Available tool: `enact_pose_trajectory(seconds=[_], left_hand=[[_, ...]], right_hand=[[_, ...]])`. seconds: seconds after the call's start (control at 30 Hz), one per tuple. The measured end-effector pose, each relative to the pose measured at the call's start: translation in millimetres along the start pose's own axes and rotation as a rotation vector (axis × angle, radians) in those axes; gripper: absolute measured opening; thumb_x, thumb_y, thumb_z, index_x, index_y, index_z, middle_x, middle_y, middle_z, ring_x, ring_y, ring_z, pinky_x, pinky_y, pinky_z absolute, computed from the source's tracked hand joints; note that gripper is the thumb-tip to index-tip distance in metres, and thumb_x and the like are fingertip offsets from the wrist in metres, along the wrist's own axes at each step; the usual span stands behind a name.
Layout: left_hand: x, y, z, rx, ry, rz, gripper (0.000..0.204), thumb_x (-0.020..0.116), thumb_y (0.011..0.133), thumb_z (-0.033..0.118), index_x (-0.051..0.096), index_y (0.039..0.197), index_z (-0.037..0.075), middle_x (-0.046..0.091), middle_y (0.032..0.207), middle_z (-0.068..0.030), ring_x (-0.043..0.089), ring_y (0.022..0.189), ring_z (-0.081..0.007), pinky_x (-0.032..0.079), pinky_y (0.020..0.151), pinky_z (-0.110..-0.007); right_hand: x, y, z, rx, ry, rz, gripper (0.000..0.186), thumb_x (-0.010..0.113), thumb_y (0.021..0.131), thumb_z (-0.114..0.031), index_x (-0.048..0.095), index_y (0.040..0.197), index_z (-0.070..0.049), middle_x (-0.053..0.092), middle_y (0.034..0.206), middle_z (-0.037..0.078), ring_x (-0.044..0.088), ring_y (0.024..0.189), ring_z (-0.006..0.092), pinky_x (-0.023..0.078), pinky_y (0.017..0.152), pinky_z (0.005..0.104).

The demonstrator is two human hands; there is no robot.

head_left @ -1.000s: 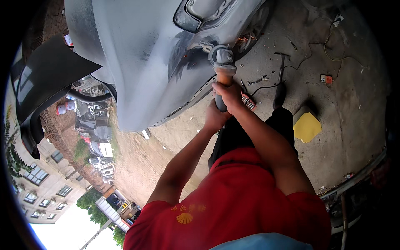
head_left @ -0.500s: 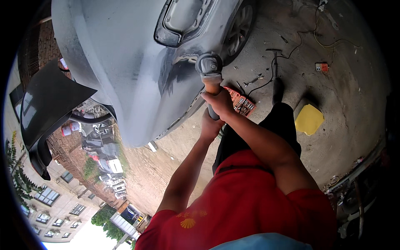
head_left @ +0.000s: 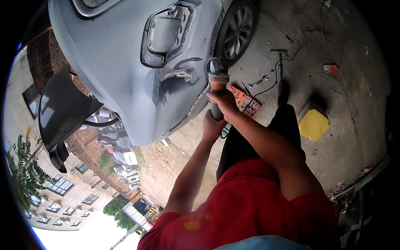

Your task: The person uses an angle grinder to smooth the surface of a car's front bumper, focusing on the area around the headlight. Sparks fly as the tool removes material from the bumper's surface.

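An angle grinder (head_left: 218, 75) with an orange-and-black body is upright in the picture, its head beside a grey, primer-dusted car body (head_left: 108, 62). Just left of the head are a dark, chipped patch (head_left: 177, 83) and a recessed lamp opening (head_left: 166, 31); whether the disc touches the body, I cannot tell. My right hand (head_left: 225, 105) is closed round the grinder's body. My left hand (head_left: 211, 124) is closed on its rear end, lower down and partly behind my right hand.
A car wheel (head_left: 237, 31), open red socket case (head_left: 248, 104), hammer-like tool (head_left: 281, 62), cords (head_left: 308, 33), small orange box (head_left: 330, 68) and yellow-topped container (head_left: 313, 124) are around me. A loose black panel (head_left: 62, 108), piled parts (head_left: 125, 160) and a building (head_left: 62, 189) lie leftward.
The sparks seen a second ago are gone. The grinder head and my hands now sit lower against the car, whose lamp opening and wheel show more fully as my view has shifted.
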State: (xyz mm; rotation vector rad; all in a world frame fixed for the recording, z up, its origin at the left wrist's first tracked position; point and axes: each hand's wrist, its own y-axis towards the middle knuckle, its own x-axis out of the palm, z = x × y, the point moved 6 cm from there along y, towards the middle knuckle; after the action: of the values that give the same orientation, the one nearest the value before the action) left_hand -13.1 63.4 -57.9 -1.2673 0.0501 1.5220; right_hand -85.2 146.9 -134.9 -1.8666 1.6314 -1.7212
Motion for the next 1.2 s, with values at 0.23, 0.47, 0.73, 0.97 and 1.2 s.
enact_pose_trajectory(seconds=[0.23, 0.47, 0.73, 0.97, 1.2], left_hand=[[-49, -39, 22, -0.059, 0.122, 0.083, 0.06, 0.092, 0.08, 0.036, 0.066, 0.115, -0.005, 0.078, 0.106, -0.0287, 0.079, 0.104, -0.0429, 0.059, 0.086, -0.051], [-64, -26, 5, -0.112, -0.146, 0.019, 0.06, 0.093, 0.082, 0.034, 0.067, 0.12, -0.004, 0.079, 0.105, -0.0216, 0.076, 0.095, -0.0276, 0.059, 0.084, -0.043], [-43, 38, 71, 0.073, -0.034, 0.026, 0.068, 0.095, 0.079, 0.039, 0.067, 0.123, -0.005, 0.08, 0.109, -0.0273, 0.08, 0.102, -0.0419, 0.06, 0.087, -0.05], [-14, 115, 160, 0.217, -0.039, 0.027, 0.059, 0.091, 0.077, 0.036, 0.069, 0.111, -0.007, 0.078, 0.091, -0.0302, 0.079, 0.09, -0.0483, 0.061, 0.083, -0.053], [-55, 54, 79, 0.057, 0.183, 0.013, 0.067, 0.09, 0.08, 0.043, 0.064, 0.122, -0.002, 0.078, 0.106, -0.0306, 0.076, 0.104, -0.0515, 0.06, 0.085, -0.056]], right_hand=[[45, -26, 11, 0.126, 0.111, -0.135, 0.034, 0.096, 0.088, -0.026, 0.074, 0.1, -0.004, 0.074, 0.088, 0.004, 0.07, 0.078, 0.0143, 0.055, 0.073, 0.0349], [71, -20, 1, 0.033, -0.18, -0.057, 0.037, 0.091, 0.083, -0.025, 0.074, 0.102, 0.001, 0.075, 0.088, 0.008, 0.071, 0.077, 0.0189, 0.056, 0.074, 0.0401], [37, 28, -67, -0.057, -0.054, 0.004, 0.025, 0.089, 0.089, -0.018, 0.073, 0.1, -0.004, 0.075, 0.091, 0.007, 0.075, 0.083, 0.019, 0.06, 0.08, 0.0367], [16, 66, -192, -0.099, 0.008, 0.051, 0.039, 0.091, 0.092, -0.028, 0.069, 0.114, -0.003, 0.076, 0.101, 0.012, 0.078, 0.093, 0.0257, 0.063, 0.087, 0.0408], [47, 26, -81, 0.011, 0.167, -0.058, 0.028, 0.084, 0.097, -0.021, 0.07, 0.113, -0.003, 0.075, 0.096, 0.01, 0.076, 0.087, 0.023, 0.063, 0.084, 0.0388]])
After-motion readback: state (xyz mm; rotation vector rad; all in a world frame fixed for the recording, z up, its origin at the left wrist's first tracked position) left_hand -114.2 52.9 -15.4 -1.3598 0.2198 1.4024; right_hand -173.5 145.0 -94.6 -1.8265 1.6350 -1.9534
